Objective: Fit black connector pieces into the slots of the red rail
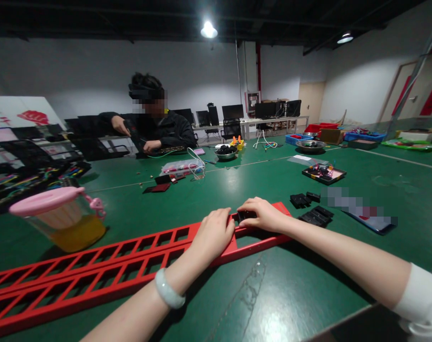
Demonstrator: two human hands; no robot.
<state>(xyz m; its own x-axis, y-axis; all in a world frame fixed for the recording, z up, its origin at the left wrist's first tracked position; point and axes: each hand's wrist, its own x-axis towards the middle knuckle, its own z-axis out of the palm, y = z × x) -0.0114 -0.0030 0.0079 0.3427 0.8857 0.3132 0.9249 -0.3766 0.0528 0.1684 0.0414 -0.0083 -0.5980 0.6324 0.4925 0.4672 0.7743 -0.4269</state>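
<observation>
A long red metal frame [130, 278] with rows of slots runs across the table from the lower left. My left hand [216, 233], with a pale bangle on its wrist, lies over the frame near its right part, the fingers bent down on it. Just to the right, my right hand [264, 216] pinches a small black block [244, 216] with thumb and fingers at the opening in the frame. Whether the block is seated there is hidden by the fingers. More black blocks [317, 216] lie on the green table beyond my right forearm.
A pink-lidded jug [75, 230] of orange liquid stands behind the frame at left. A phone-like slab [374, 221] and a tray of small parts [323, 173] lie at right. Across the table [269, 185], another person [155, 123] works with a dark tool. Cable bundles lie far left.
</observation>
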